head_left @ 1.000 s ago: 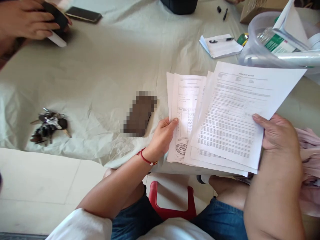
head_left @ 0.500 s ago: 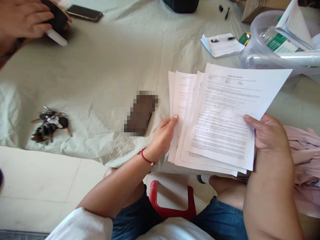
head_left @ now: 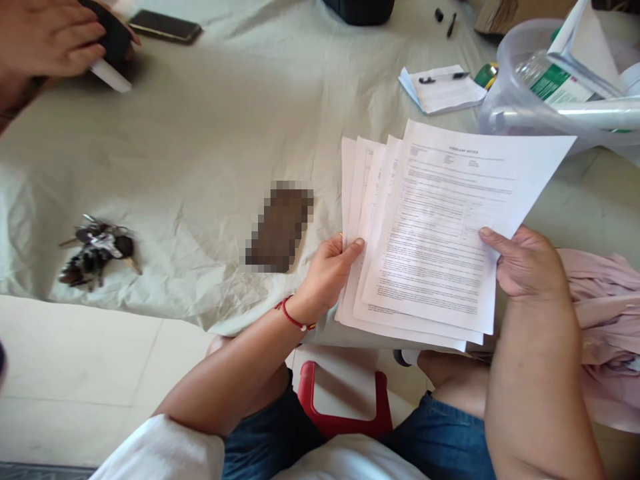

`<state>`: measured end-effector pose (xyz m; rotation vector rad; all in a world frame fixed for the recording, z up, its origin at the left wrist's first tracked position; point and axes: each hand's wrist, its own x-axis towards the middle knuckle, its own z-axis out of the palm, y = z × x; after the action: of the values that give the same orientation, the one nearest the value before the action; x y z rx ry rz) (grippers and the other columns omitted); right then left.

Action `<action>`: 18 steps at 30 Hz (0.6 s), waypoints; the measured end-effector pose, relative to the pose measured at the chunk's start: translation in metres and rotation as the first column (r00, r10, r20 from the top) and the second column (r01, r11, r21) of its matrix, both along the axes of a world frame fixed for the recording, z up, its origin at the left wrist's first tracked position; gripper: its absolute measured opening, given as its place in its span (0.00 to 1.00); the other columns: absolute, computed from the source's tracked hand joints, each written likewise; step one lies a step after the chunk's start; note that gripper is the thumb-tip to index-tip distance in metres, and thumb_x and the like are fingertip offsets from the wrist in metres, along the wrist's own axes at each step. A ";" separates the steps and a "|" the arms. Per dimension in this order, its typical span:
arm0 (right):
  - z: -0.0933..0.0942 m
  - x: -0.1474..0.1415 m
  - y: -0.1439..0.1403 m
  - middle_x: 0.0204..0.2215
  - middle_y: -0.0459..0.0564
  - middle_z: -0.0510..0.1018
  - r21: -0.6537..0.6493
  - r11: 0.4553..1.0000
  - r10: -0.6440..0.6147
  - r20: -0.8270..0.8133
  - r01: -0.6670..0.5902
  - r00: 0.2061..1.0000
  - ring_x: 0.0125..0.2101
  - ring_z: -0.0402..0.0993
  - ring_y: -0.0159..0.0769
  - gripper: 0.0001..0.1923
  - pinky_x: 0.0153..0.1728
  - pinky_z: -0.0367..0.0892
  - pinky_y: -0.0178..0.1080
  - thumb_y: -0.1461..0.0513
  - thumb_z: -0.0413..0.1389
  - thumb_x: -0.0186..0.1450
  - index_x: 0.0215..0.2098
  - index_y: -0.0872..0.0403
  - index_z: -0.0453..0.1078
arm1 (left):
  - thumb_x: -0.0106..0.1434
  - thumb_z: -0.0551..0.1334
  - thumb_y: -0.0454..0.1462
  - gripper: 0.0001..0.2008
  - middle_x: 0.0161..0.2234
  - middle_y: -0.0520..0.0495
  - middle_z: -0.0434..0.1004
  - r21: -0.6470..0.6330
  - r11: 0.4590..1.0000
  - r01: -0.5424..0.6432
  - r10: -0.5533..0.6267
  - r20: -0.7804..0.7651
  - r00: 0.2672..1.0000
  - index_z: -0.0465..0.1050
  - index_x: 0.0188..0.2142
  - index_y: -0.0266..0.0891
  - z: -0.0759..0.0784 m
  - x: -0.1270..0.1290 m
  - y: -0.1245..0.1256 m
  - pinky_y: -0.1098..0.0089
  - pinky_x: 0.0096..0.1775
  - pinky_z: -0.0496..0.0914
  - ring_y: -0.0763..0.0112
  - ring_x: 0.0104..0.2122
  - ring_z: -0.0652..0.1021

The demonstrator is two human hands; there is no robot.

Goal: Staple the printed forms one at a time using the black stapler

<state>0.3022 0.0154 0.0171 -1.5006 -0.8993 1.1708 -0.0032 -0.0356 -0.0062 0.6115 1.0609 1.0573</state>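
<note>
— What has changed with the printed sheets (head_left: 430,247) over the last second?

— They are squaring up. A second ago the sheets were fanned wide, with a stamped page showing at the lower left; now the fan is much narrower and that stamp is covered. The top sheet has slid leftward over the ones beneath.

— Who is doing the closing?

— Both hands. The left hand (head_left: 327,273) pinches the left edge of the sheets, thumb on top, fingers underneath. The right hand (head_left: 525,263) grips the right edge, thumb pressed on the top page. The right hand has come in toward the left one, so the gap between them is smaller than before.

— Where do the sheets sit?

— Between the two hands, held just above the near edge of the cloth-covered table (head_left: 200,147), over the person's lap.

— So what do you make of it?

— I judge the sheets are being gathered into one even stack; the left edges are still stepped, so the gathering is not finished.

— Anything else close by?

— A dark blurred object (head_left: 279,228) lies just left of the left hand, and a bunch of keys (head_left: 97,248) lies well left of that. A clear plastic tub (head_left: 525,100) stands beyond the right hand, a small notepad with a pen (head_left: 443,90) beyond the sheets. Far off to the left, another person's hand (head_left: 45,40) holds something dark beside a phone (head_left: 165,27); none of these has moved.
</note>
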 end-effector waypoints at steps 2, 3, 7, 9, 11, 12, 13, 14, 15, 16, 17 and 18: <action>-0.001 0.001 0.001 0.51 0.54 0.91 0.012 1.000 -0.020 0.016 0.019 1.000 0.54 0.88 0.57 0.33 0.68 0.74 0.62 0.48 0.85 0.38 0.39 0.50 0.87 | 0.68 0.73 0.50 0.16 0.43 0.41 0.91 0.004 1.000 0.000 0.000 -0.012 1.000 0.83 0.43 0.41 -0.001 -0.001 0.000 0.53 0.52 0.80 0.50 0.48 0.88; -0.002 0.002 0.001 0.50 0.54 0.91 0.020 0.999 -0.032 0.025 0.032 0.999 0.54 0.87 0.57 0.34 0.68 0.75 0.62 0.48 0.86 0.37 0.39 0.51 0.87 | 0.69 0.73 0.50 0.15 0.43 0.41 0.91 0.001 1.000 -0.004 0.004 -0.021 1.000 0.82 0.42 0.41 -0.001 -0.002 0.000 0.53 0.52 0.80 0.51 0.47 0.88; -0.004 0.012 0.003 0.49 0.54 0.91 0.054 0.996 -0.072 0.051 0.069 0.996 0.53 0.87 0.56 0.32 0.66 0.75 0.61 0.50 0.85 0.37 0.37 0.51 0.87 | 0.69 0.72 0.49 0.14 0.44 0.41 0.90 -0.012 1.000 -0.023 0.023 -0.053 0.998 0.82 0.42 0.41 -0.001 -0.004 0.000 0.53 0.52 0.80 0.50 0.47 0.88; -0.004 0.017 0.004 0.48 0.54 0.91 0.078 0.992 -0.104 0.061 0.099 0.993 0.52 0.87 0.54 0.29 0.66 0.76 0.60 0.53 0.83 0.38 0.37 0.51 0.87 | 0.69 0.71 0.49 0.14 0.44 0.41 0.91 -0.005 1.000 -0.029 0.028 -0.055 0.998 0.82 0.43 0.41 0.000 -0.004 0.001 0.52 0.53 0.80 0.50 0.48 0.88; -0.003 0.021 0.005 0.45 0.52 0.91 0.129 0.977 -0.179 0.060 0.170 0.982 0.50 0.87 0.52 0.25 0.66 0.76 0.58 0.57 0.81 0.39 0.36 0.51 0.87 | 0.70 0.71 0.49 0.14 0.45 0.40 0.91 0.005 1.000 -0.031 0.031 -0.052 0.998 0.83 0.44 0.41 0.001 -0.003 0.001 0.51 0.54 0.80 0.49 0.49 0.88; -0.003 0.022 0.006 0.44 0.52 0.92 0.160 0.963 -0.227 0.053 0.216 0.972 0.50 0.87 0.51 0.24 0.65 0.76 0.57 0.59 0.79 0.39 0.35 0.51 0.87 | 0.70 0.71 0.49 0.14 0.45 0.40 0.91 0.006 0.999 -0.034 0.034 -0.051 0.998 0.83 0.44 0.41 0.001 -0.002 0.001 0.51 0.55 0.80 0.49 0.50 0.88; -0.003 0.023 0.007 0.42 0.51 0.92 0.187 0.947 -0.272 0.041 0.260 0.961 0.49 0.87 0.50 0.23 0.65 0.77 0.56 0.61 0.78 0.39 0.35 0.51 0.87 | 0.70 0.71 0.48 0.13 0.46 0.41 0.91 0.003 0.999 -0.036 0.036 -0.052 0.998 0.83 0.44 0.41 0.002 -0.002 0.001 0.51 0.56 0.79 0.49 0.50 0.88; -0.002 0.024 0.008 0.42 0.50 0.92 0.208 0.932 -0.310 0.027 0.298 0.950 0.48 0.87 0.48 0.23 0.65 0.77 0.55 0.62 0.76 0.39 0.35 0.51 0.87 | 0.70 0.71 0.48 0.13 0.46 0.41 0.91 -0.001 0.999 -0.038 0.037 -0.055 0.998 0.82 0.43 0.41 0.003 -0.002 0.001 0.50 0.57 0.79 0.49 0.51 0.88; -0.002 0.024 0.009 0.42 0.49 0.92 0.218 0.920 -0.337 0.013 0.326 0.941 0.47 0.87 0.47 0.23 0.65 0.77 0.54 0.63 0.75 0.39 0.36 0.51 0.87 | 0.70 0.71 0.47 0.12 0.47 0.41 0.91 -0.005 0.999 -0.038 0.038 -0.059 0.998 0.82 0.43 0.41 0.003 -0.002 0.000 0.50 0.57 0.79 0.49 0.51 0.88; -0.002 0.025 0.010 0.42 0.48 0.92 0.218 0.913 -0.353 0.000 0.345 0.936 0.46 0.87 0.46 0.23 0.65 0.77 0.53 0.64 0.74 0.39 0.36 0.50 0.88 | 0.70 0.71 0.47 0.12 0.47 0.41 0.91 -0.006 0.999 -0.040 0.039 -0.063 0.997 0.82 0.44 0.41 0.004 -0.002 0.000 0.50 0.58 0.79 0.49 0.51 0.88; -0.002 0.025 0.010 0.41 0.47 0.92 0.213 0.910 -0.362 -0.011 0.356 0.932 0.45 0.87 0.45 0.24 0.65 0.77 0.53 0.64 0.74 0.38 0.36 0.50 0.88 | 0.70 0.71 0.47 0.12 0.47 0.40 0.91 -0.005 0.999 -0.041 0.041 -0.065 0.997 0.82 0.44 0.41 0.004 -0.002 0.000 0.50 0.58 0.79 0.49 0.51 0.88; -0.002 0.026 0.011 0.41 0.47 0.92 0.210 0.908 -0.367 -0.020 0.363 0.930 0.44 0.87 0.45 0.25 0.66 0.77 0.54 0.64 0.73 0.38 0.37 0.50 0.88 | 0.70 0.71 0.47 0.12 0.47 0.40 0.91 -0.003 0.999 -0.043 0.043 -0.065 0.997 0.82 0.44 0.41 0.004 -0.002 -0.001 0.50 0.58 0.79 0.49 0.51 0.88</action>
<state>0.3279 0.0264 0.0148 -1.4312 -0.6917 0.7636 -0.0050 -0.0362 -0.0025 0.6252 1.1372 1.0784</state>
